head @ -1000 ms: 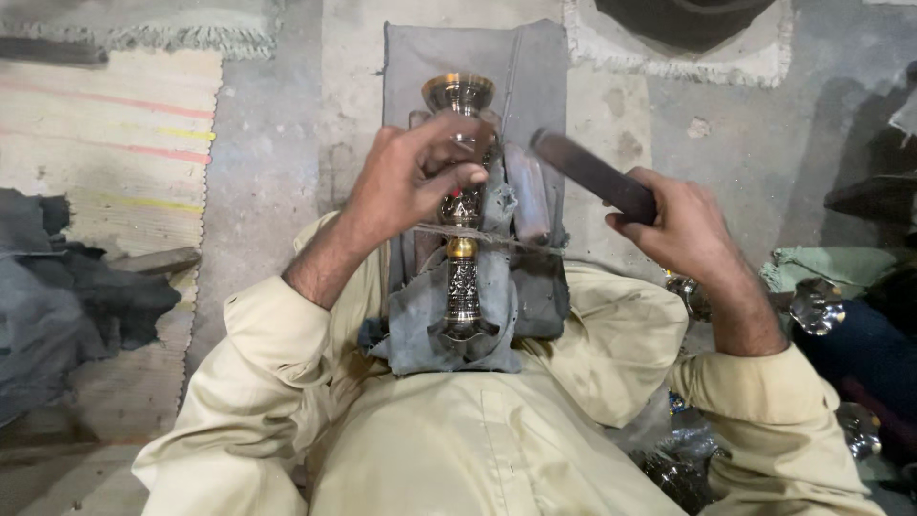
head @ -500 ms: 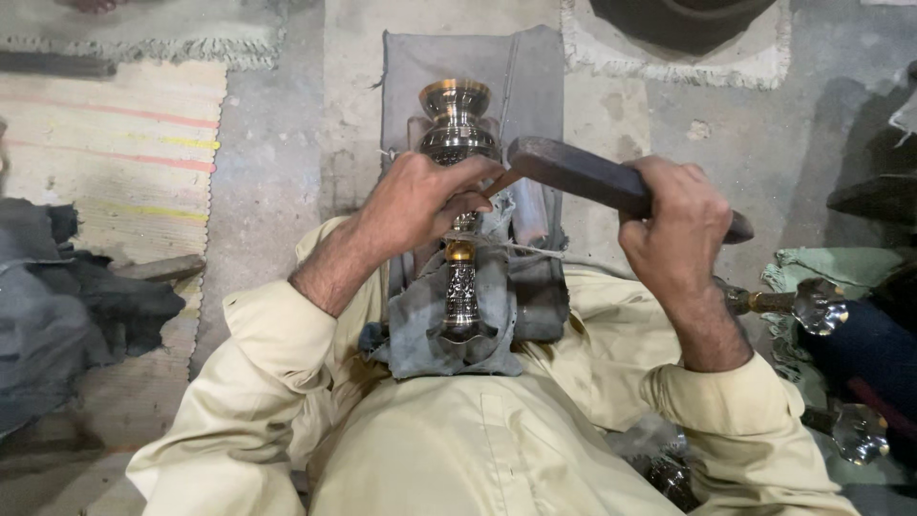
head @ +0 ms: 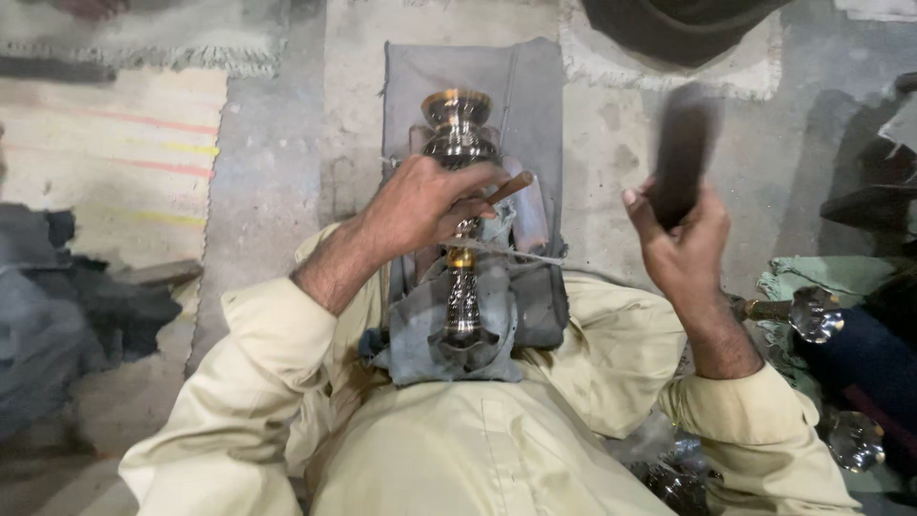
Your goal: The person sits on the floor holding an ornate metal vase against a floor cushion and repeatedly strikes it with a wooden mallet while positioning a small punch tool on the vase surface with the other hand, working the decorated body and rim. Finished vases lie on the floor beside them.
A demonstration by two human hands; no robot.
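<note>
Floor workshop: metal stem (head: 460, 287), mallet (head: 680, 158), rags (head: 67, 306)

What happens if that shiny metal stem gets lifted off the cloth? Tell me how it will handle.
The metal stem looks solid, so probably stiff and heavy for its size. Its polished surface may be slippery. It is long and round, so it could roll once off the grey cloth; the left hand steadies it while the right hand holds a dark mallet.

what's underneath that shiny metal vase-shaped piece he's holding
A grey cloth pad lies beneath the shiny metal vase-shaped piece, bunching around its lower stem. The left hand covers its middle, so what lies directly beneath there cannot be seen.
</note>
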